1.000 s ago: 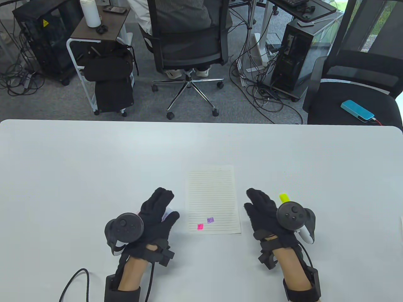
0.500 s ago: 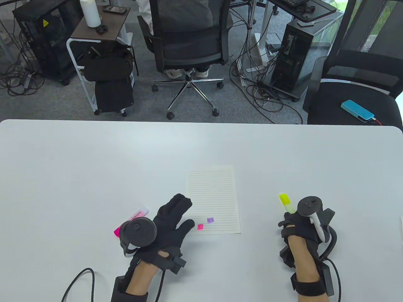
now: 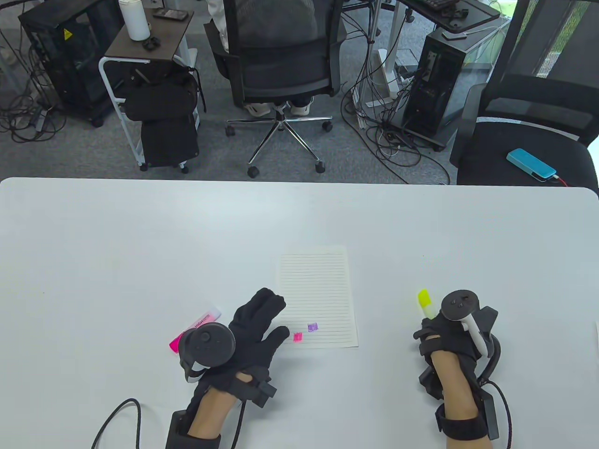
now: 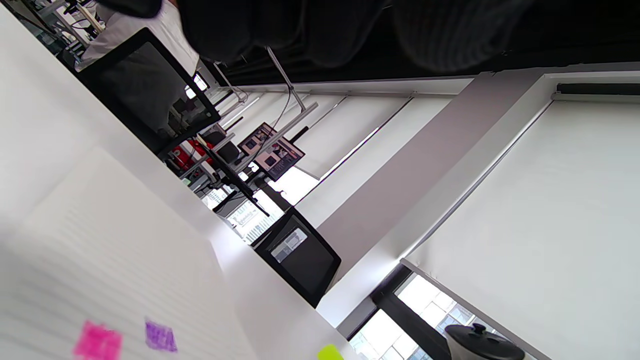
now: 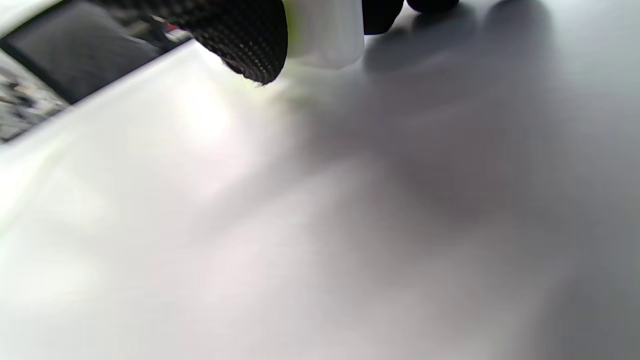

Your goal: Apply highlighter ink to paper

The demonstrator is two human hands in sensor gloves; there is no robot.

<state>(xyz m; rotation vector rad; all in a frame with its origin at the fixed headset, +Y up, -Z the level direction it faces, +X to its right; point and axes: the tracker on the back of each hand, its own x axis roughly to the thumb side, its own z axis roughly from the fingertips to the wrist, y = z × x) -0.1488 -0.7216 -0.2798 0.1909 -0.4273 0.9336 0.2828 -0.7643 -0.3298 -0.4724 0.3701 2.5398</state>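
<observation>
White table (image 3: 140,224), rounded far corners. Grey carpet floor (image 3: 65,154) behind it, strewn with cables (image 3: 393,140). Black mesh office chair (image 3: 281,51) on chrome star base; second black chair (image 3: 524,140) at right. White-framed side trolley (image 3: 145,47), dark top. Two computer towers (image 3: 61,61) (image 3: 440,89). Pale roller blinds (image 4: 540,210), possibly over windows, seen from the left wrist.

The paper (image 3: 316,297) is laid flat on the table (image 3: 140,243), near its front edge. Two ink marks (image 3: 305,332) are found on the paper's near left corner. One highlighter (image 3: 196,327) is laid left of the paper. Another highlighter (image 3: 426,301) is held right of the paper, well apart from it.
</observation>
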